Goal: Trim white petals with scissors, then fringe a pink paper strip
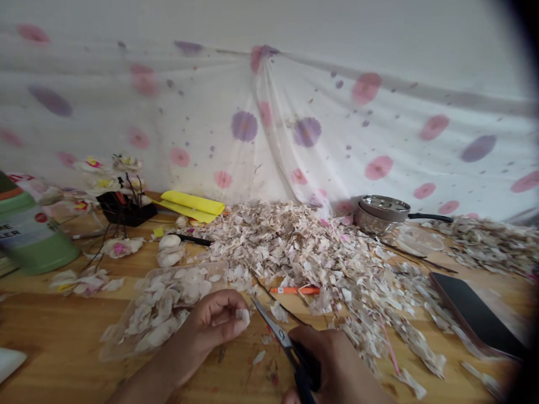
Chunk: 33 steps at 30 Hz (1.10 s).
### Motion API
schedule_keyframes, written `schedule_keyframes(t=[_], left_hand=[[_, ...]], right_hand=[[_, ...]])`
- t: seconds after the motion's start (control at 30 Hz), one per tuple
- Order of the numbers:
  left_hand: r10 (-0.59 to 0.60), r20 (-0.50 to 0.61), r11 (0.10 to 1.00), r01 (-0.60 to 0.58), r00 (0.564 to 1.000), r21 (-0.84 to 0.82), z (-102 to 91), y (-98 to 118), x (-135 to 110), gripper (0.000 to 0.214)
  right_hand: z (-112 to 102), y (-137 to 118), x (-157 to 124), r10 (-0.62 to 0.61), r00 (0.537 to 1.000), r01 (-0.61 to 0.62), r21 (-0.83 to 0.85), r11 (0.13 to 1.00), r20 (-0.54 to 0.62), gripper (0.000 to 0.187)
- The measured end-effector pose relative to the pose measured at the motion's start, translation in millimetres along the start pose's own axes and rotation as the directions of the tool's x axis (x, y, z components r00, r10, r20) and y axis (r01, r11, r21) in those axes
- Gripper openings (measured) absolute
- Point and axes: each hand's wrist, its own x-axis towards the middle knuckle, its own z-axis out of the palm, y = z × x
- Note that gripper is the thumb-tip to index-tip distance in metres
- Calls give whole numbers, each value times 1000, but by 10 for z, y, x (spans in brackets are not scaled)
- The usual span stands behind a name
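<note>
My left hand (217,322) is closed in a pinch on a small whitish petal piece (242,316) between thumb and forefinger. In my right hand (332,359) is a pair of scissors (281,332) with dark handles, its blades pointing up and left, a little to the right of the pinched piece. Left of my left hand lies a clear shallow tray (110,347) holding cut pale petals (158,306). Beyond both hands spreads a large heap of papery off-white scraps (290,241). An orange pen-like stick (295,290) lies at the heap's near edge.
Artificial flowers (122,247) and a black holder (126,209) stand at left, near a green tub (37,235). Yellow paper (191,206) lies behind. A phone (475,314) rests at right, with a metal pan (381,210) farther back. Patterned plastic sheeting (189,123) covers the wall.
</note>
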Motion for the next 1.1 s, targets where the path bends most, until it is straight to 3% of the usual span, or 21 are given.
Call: schedule_keyframes(t=[0.17,0.33,0.53,0.73,1.1], left_hand=[[-43,11,997,43,999,-69,4,-31,12,29],[-48,-27,986,43,998,-162,19,-92,-2,27],[-45,22,986,48,999,-156,87,-88,-5,26],[-3,46,988,10,999,-151,61,-138,18,26],[-47,18,991,49,999,-124,71,-139,5,33]], right_hand=[[-5,-24,-2,-6,1000,6,-29,1000,10,24],[10,-34,11,-52,999,53,-81,995,15,40],[125,111,94,-57,998,53,-217,975,-12,52],[162,133,122,-85,996,82,-200,976,-4,43],[133,92,109,-106,994,109,-127,986,34,29]])
